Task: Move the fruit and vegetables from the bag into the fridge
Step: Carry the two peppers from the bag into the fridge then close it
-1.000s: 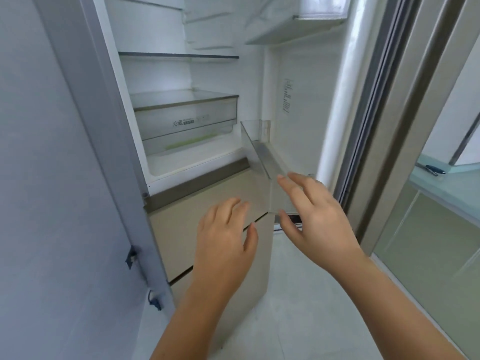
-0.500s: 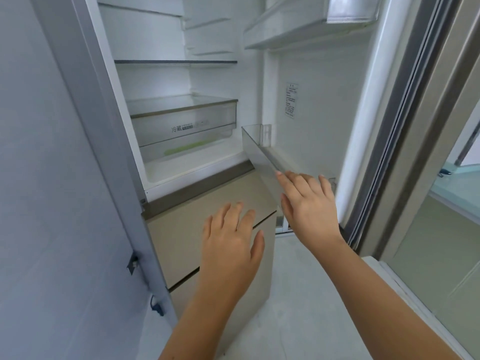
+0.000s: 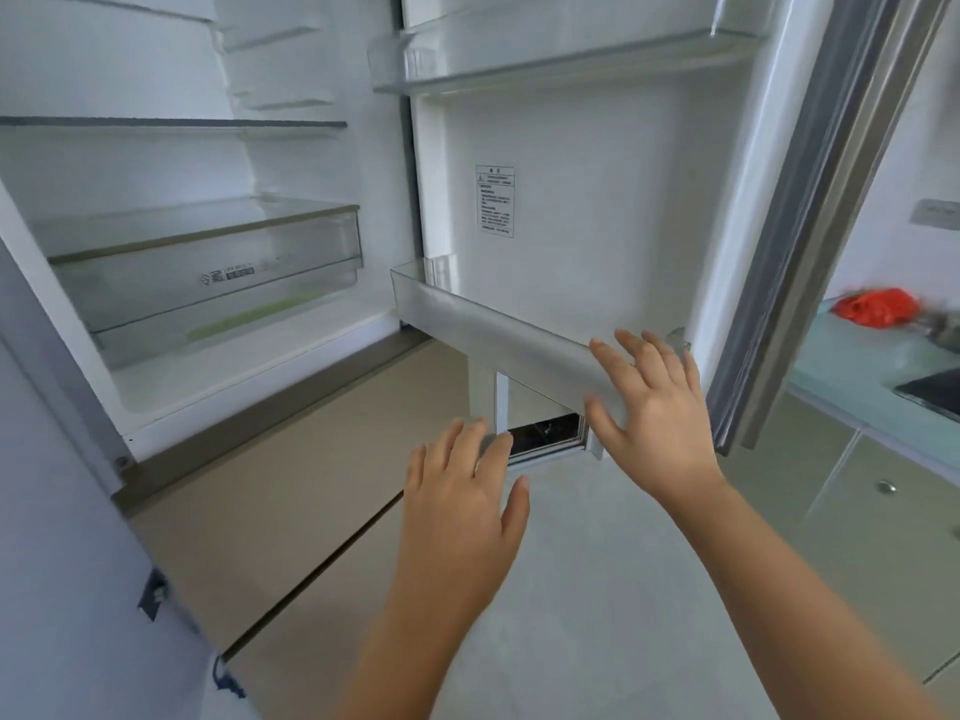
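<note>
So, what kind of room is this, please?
Most likely a home kitchen: an open fridge with a clear crisper drawer, and to its right a pale counter with a dark cooktop set in it and cabinets beneath.

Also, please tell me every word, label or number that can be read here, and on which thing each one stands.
Drawer label, on the front of the clear drawer: large Chinese characters with a small dark strip beside them, too blurred to read.
Door sticker, on the inner side of the fridge door: a heading and several lines of small print, too small to read.
No other text shows.
</note>
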